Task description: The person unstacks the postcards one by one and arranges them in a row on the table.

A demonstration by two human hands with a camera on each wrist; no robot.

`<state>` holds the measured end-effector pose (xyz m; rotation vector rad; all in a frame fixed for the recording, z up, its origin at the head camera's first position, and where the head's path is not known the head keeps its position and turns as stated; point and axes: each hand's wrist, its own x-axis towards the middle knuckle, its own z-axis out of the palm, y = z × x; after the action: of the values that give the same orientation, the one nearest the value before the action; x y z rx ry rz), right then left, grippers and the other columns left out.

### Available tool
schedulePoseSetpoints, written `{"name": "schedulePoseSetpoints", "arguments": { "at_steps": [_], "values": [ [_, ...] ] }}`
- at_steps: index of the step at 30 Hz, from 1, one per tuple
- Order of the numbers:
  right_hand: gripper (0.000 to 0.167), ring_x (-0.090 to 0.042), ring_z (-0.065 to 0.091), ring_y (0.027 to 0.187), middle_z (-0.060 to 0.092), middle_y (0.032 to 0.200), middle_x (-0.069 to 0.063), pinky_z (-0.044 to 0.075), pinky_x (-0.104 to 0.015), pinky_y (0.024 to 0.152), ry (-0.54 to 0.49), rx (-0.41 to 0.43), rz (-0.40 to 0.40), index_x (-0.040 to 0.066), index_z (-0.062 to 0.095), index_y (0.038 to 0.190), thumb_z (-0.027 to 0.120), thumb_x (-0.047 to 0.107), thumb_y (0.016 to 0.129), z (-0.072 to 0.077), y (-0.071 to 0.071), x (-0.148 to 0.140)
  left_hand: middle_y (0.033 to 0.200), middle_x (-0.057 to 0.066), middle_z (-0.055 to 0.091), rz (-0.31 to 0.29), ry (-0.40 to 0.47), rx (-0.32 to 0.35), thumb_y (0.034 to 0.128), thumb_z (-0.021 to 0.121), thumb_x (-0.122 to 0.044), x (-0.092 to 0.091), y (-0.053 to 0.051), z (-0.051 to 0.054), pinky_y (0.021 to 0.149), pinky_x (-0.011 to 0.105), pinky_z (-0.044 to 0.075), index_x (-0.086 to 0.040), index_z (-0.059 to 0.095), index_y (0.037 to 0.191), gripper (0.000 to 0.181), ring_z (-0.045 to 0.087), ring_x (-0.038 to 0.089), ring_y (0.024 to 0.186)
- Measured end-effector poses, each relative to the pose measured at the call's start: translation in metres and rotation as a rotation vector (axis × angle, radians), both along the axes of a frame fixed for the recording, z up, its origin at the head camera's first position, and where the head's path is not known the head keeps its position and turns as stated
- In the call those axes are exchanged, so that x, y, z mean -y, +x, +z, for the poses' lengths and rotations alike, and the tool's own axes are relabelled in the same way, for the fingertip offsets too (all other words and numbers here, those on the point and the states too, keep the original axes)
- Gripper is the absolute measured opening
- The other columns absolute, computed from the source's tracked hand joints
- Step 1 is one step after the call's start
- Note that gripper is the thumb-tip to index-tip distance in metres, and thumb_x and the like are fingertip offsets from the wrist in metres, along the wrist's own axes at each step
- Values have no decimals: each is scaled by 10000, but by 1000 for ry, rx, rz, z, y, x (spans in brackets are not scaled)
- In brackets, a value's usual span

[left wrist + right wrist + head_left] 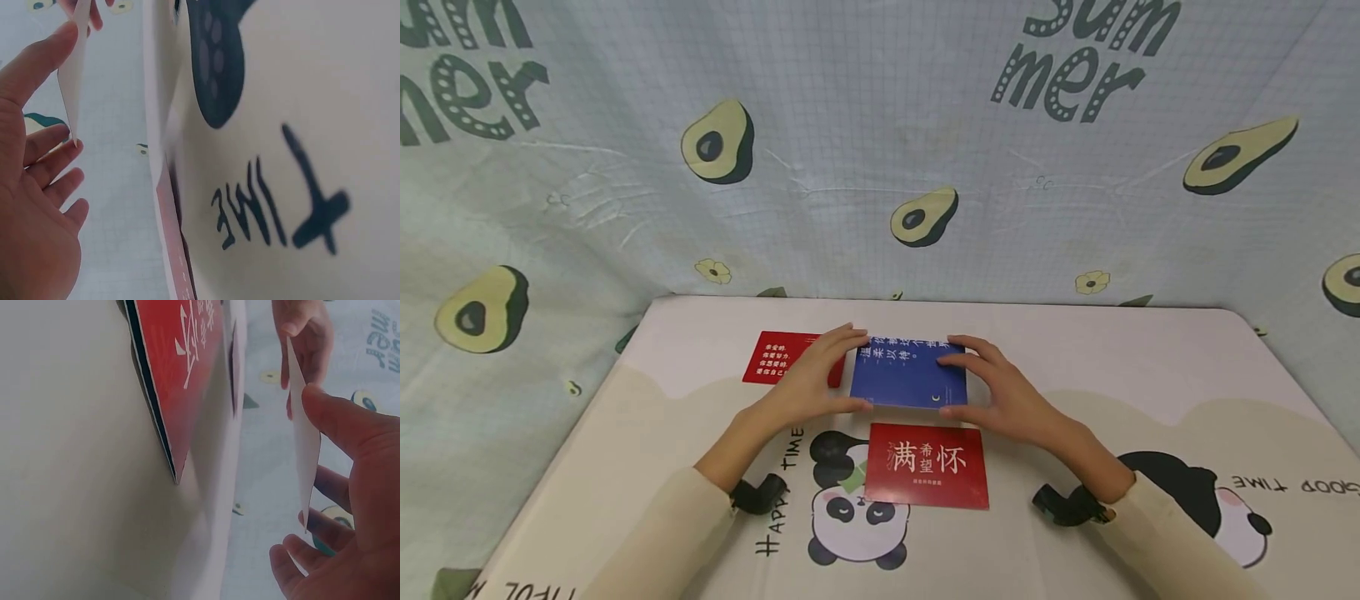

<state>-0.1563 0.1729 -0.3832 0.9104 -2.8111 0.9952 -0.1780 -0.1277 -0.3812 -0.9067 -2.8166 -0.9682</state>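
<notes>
A blue card [910, 379] with white lettering is held up between both hands, over the far middle of the table. My left hand [812, 379] grips its left edge, thumb at the near corner and fingers at the far one. On the opposite side my right hand [1003, 396] holds it the same way, one finger lying on the top face. Both wrist views show the card [306, 444] nearly edge-on, its pale underside visible, off the tabletop. A red card [925, 487] with large white characters lies just nearer than the blue one.
Another red card [767, 367] lies at the back left, partly covered by my left hand. In the right wrist view a dark edge shows beneath the nearer red card [169, 375]. The table [1075, 358] has a panda-print cover; an avocado-print curtain [820, 150] hangs behind it.
</notes>
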Motion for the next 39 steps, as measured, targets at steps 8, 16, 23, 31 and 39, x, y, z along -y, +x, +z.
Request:
{"name": "schedulePoseSetpoints", "arguments": {
  "at_steps": [8,16,23,31,39],
  "values": [
    [652,-302,247,1372,312,1492,-96,393,-522,1013,14,2,17,158,544,1338,790,375,774,-4,-14,5,1506,157,332,35,-54,37,684,838,-366,2,-11,-5,1094,566,233,-92,390,1451,930,241,330,1400],
    [667,-301,244,1373,324,1483,-111,382,-497,1031,63,56,4,133,540,1343,788,374,773,-6,-25,11,1490,147,365,25,-88,60,684,831,-385,7,-23,-10,1127,528,171,-78,410,1438,917,240,322,1403],
    [639,-331,255,1352,364,1459,-135,349,-528,1044,74,46,14,98,558,1320,785,355,780,-9,-33,12,1473,152,390,0,-140,61,686,829,-405,7,-35,-12,1155,464,101,-54,413,1429,921,241,309,1406],
    [645,-353,261,1333,386,1450,-144,327,-551,1043,78,67,33,95,566,1313,786,374,774,-20,-42,13,1448,131,430,-10,-223,53,704,806,-433,7,-41,-14,1154,468,103,-62,446,1403,870,259,293,1402],
    [643,-356,269,1330,390,1451,-136,332,-554,1038,113,72,17,106,559,1323,772,382,783,-24,-47,15,1455,108,427,0,-329,37,713,775,-479,4,-46,-14,1158,462,67,-86,440,1415,872,258,266,1405]
  ]
}}
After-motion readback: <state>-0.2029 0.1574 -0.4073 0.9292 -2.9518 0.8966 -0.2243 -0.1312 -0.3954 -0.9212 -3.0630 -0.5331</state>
